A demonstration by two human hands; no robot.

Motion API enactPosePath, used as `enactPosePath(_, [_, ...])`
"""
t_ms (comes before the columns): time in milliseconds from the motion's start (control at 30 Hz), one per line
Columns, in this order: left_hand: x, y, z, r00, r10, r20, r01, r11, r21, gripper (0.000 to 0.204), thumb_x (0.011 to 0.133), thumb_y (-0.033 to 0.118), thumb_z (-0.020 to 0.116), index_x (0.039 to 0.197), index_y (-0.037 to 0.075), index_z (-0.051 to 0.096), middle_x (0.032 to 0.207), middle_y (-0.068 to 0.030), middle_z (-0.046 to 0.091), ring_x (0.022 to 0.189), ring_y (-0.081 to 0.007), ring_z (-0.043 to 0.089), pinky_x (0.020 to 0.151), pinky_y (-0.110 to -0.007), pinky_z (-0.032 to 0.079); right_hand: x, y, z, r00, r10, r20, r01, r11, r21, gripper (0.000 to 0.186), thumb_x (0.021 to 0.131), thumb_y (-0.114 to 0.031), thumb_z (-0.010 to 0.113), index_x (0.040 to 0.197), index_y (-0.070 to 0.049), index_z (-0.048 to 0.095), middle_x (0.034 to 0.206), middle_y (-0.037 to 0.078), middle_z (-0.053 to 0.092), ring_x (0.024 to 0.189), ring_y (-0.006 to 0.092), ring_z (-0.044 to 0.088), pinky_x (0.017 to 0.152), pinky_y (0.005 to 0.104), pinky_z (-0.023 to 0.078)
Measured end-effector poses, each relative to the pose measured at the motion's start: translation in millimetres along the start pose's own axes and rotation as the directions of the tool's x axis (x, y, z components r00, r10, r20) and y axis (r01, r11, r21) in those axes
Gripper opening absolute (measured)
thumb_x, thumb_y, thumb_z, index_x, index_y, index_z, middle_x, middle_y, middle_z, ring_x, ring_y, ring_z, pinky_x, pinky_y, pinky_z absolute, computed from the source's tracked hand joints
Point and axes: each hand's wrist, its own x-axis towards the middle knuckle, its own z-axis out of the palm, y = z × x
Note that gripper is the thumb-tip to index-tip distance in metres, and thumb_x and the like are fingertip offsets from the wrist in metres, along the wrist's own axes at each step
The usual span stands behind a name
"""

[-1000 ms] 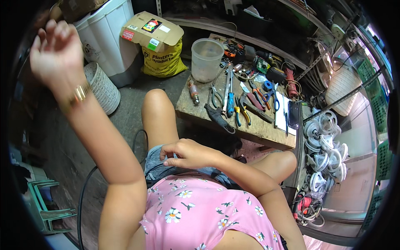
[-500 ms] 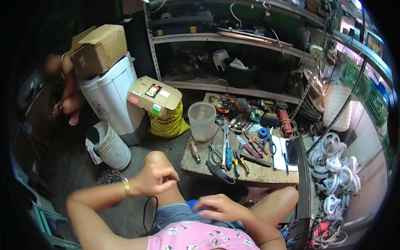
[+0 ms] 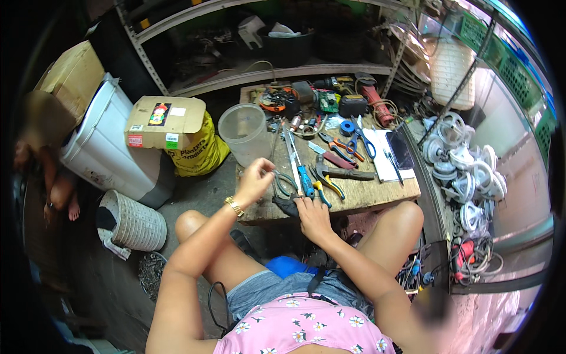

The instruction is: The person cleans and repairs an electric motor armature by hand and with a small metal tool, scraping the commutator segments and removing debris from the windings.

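My left hand [image 3: 254, 182], with a gold bracelet at the wrist, is at the left edge of the wooden bench [image 3: 377, 187]. Its fingers are closed, and whatever they hold is hidden. Green-handled pliers [image 3: 287, 184] lie beside it. My right hand [image 3: 313, 219] reaches to the bench's front edge with its fingers stretched out. They touch a black, cord-like piece [image 3: 286, 206], partly covered by the hand. Just beyond the fingers lie a blue screwdriver [image 3: 305, 182] and yellow-and-blue pliers [image 3: 322, 193]. A clear plastic bucket [image 3: 244, 137] stands behind my left hand.
A hammer [image 3: 351, 174], scissors [image 3: 361, 141], blue tape [image 3: 347, 128] and a phone [image 3: 401, 148] lie on the bench. White plastic wheels [image 3: 466, 159] are heaped to the right. A yellow sack [image 3: 203, 150] and woven basket [image 3: 137, 221] stand left. Another person crouches far left.
Both my hands have moved forward from above my lap to the bench edge. The view has shifted down and to the right. The copper-coloured motor part near the bucket is no longer visible.
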Motion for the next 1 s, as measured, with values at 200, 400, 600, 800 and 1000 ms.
enactPosePath(200, [6.6, 2.6, -28.5, 0.958, 0.146, -0.247, -0.153, 0.988, -0.011, 0.011, 0.086, 0.002, 0.059, 0.096, 0.002, 0.057, 0.086, -0.003, 0.055, 0.076, -0.0126, 0.052, 0.071, -0.029, 0.046, 24.2, -0.6, -35.4, 0.924, 0.38, 0.044, -0.331, 0.738, 0.588, 0.055, 0.069, -0.009, 0.065, 0.121, -0.012, 0.047, 0.094, 0.021, 0.063, 0.089, 0.0433, 0.064, 0.078, 0.0498, 0.049])
enactPosePath(400, [-5.3, -19.8, -15.5, 0.967, 0.236, -0.094, -0.209, 0.95, 0.234, 0.016, 0.082, -0.001, 0.06, 0.096, 0.001, 0.056, 0.089, -0.0083, 0.052, 0.077, -0.0186, 0.053, 0.07, -0.03, 0.045, 39.8, 49.6, -37.9, 0.833, 0.553, 0.0, -0.04, 0.061, 0.997, 0.037, 0.095, -0.025, 0.067, 0.119, -0.006, 0.046, 0.09, 0.005, 0.062, 0.081, 0.01, 0.056, 0.071, 0.0278, 0.046])
enactPosePath(600, [-32.3, 0.8, 21.1, 0.916, 0.228, 0.331, -0.351, 0.855, 0.382, 0.024, 0.078, -0.002, 0.064, 0.101, 0.003, 0.059, 0.1, -0.0095, 0.053, 0.077, -0.0211, 0.056, 0.068, -0.032, 0.047, 22.7, 66.5, -89.1, 0.782, 0.594, -0.188, 0.259, -0.036, 0.965, 0.027, 0.102, -0.023, 0.056, 0.123, -0.01, 0.045, 0.082, 0.003, 0.055, 0.06, 0.0069, 0.048, 0.053, 0.0205, 0.04])
enactPosePath(800, [-19.3, 0.3, 9.0, 0.905, 0.309, 0.292, -0.398, 0.858, 0.325, 0.023, 0.079, -0.007, 0.06, 0.1, 0.003, 0.06, 0.102, -0.0072, 0.051, 0.078, -0.0148, 0.056, 0.058, -0.027, 0.043, -87.8, 102.3, -216.0, 0.555, 0.586, -0.59, -0.059, 0.735, 0.675, 0.033, 0.094, -0.01, 0.061, 0.126, -0.007, 0.054, 0.114, 0.008, 0.062, 0.095, 0.0165, 0.064, 0.086, 0.0318, 0.053])
enactPosePath(1000, [-9.2, -1.9, -16.2, 0.933, 0.341, 0.117, -0.36, 0.885, 0.296, 0.019, 0.08, -0.007, 0.057, 0.098, 0.0, 0.059, 0.101, -0.0108, 0.051, 0.082, -0.0201, 0.053, 0.072, -0.029, 0.047, -287.2, 174.8, -233.9, 0.079, 0.794, -0.602, -0.153, 0.607, 0.78, 0.036, 0.086, -0.006, 0.058, 0.122, -0.001, 0.058, 0.093, 0.004, 0.062, 0.071, 0.0096, 0.059, 0.065, 0.0219, 0.052])
